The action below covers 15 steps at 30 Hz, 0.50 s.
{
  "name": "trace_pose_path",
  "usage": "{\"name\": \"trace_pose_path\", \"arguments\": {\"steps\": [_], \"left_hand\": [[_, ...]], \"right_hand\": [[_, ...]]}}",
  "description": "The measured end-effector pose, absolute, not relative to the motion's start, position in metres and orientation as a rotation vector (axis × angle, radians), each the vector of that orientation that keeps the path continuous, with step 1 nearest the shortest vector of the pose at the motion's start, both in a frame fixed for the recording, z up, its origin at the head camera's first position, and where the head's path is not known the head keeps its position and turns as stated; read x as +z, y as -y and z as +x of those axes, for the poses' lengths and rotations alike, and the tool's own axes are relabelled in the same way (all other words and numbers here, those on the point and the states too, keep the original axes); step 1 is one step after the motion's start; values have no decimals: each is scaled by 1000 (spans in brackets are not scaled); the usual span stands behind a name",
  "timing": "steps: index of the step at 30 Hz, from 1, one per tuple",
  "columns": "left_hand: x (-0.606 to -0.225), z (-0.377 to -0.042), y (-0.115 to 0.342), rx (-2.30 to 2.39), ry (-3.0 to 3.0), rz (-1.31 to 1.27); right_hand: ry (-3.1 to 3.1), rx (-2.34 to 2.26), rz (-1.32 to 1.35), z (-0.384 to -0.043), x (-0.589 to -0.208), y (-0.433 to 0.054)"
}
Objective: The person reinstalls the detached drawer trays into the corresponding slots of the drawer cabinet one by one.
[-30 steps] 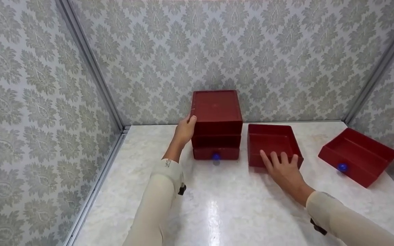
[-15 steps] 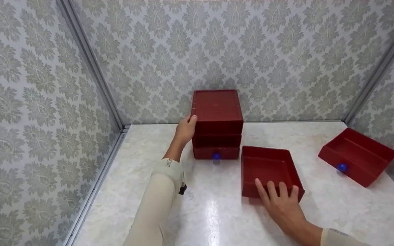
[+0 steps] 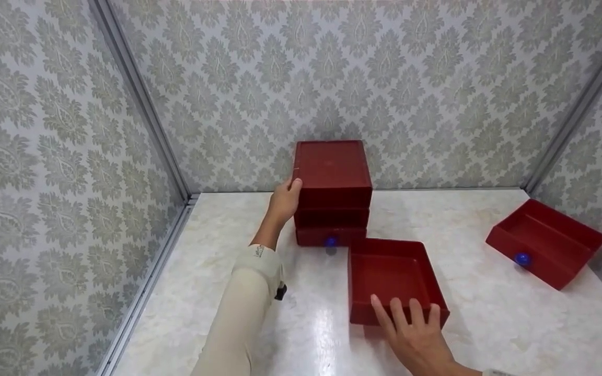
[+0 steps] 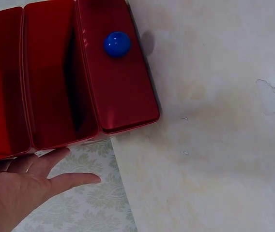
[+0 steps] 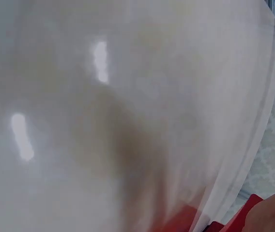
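Observation:
In the head view a red drawer cabinet (image 3: 332,164) stands against the back wall, its upper two slots without drawers and its bottom drawer (image 3: 309,237) in place with a blue knob. My left hand (image 3: 282,202) rests on the cabinet's left side, thumb at the front edge; the left wrist view shows fairly straight fingers. In front of the cabinet, slightly right, is a loose red drawer (image 3: 384,277). My right hand (image 3: 416,337) grips its near wall, fingers over the rim; the thumb is hidden. Its knob cannot be seen.
Another red drawer (image 3: 552,240) with a blue knob lies turned at an angle on the right of the pale table (image 3: 217,230). Patterned walls (image 3: 249,94) enclose the back and sides.
My right hand has brought the drawer nearer to me, then leftward, from beside the cabinet to in front of its right part. My left hand has stayed at the cabinet's side.

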<state>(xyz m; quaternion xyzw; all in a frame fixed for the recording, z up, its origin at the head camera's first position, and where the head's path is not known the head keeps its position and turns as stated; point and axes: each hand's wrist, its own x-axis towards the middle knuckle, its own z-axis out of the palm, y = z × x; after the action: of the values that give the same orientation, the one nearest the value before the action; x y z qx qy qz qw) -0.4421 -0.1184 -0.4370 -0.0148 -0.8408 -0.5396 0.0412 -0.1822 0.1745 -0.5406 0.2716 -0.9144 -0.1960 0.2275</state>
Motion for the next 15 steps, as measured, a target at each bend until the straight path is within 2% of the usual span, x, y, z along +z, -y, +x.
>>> {"name": "trace_pose_path", "arguments": {"steps": [7,15], "left_hand": [[-436,-443,118,-1636,2598,-52],[-437,-444,118,-1628,2589,-47]], "right_hand": [[2249,-413,779,-182,-554,-146],[2148,-339,798,-187,-545,-107]]}}
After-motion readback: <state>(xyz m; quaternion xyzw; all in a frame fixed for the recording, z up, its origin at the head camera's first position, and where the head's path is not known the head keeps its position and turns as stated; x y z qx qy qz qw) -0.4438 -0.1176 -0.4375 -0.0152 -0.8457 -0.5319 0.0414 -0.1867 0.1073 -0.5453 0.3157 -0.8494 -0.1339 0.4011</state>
